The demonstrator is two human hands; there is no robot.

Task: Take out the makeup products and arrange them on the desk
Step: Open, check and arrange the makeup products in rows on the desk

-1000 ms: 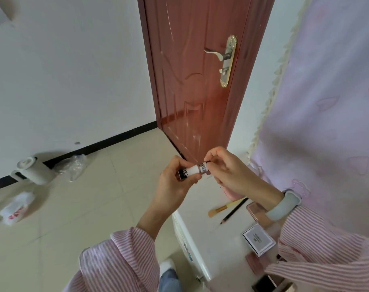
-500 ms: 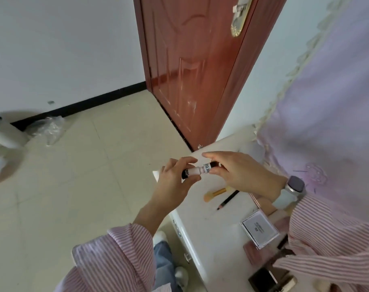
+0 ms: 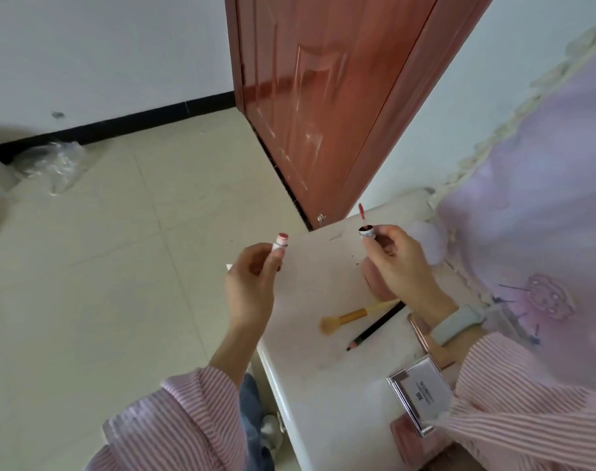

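A clear plastic bag (image 3: 53,164) lies crumpled on the tiled floor (image 3: 120,266) at far left, by the black skirting; whatever it may hold cannot be made out. Over the floor, just off the tabletop's edge, the left hand (image 3: 252,283) grips a small lip gloss tube (image 3: 280,244), its fingers (image 3: 261,258) curled round the body so only the top shows. The tube stands nearly upright, its long axis tilted slightly right, its open mouth rimmed in pink-red and pointing up. A reddish-brown door (image 3: 323,113) rises behind.

Apart from the tube and above the white tabletop (image 3: 323,385), the right hand (image 3: 398,263) pinches the gloss's cap (image 3: 367,231), a short piece with a silvery collar and a dark red inside. From it the applicator wand (image 3: 361,214) points up and a little left, its tip coated pink-red.

On the tabletop below that hand a gold-handled makeup brush (image 3: 349,317) lies with its pale bristles toward the left edge, and just beside it a black pencil (image 3: 376,326) runs on the same diagonal, tip toward the lower left. A pale band (image 3: 456,322) circles the right wrist. A rose-gold compact (image 3: 422,333) lies partly under that wrist, and nearer the camera rests a flat case with a white label (image 3: 420,394), partly covered by the pink striped sleeve (image 3: 527,402). A lilac curtain (image 3: 544,198) hangs at right.
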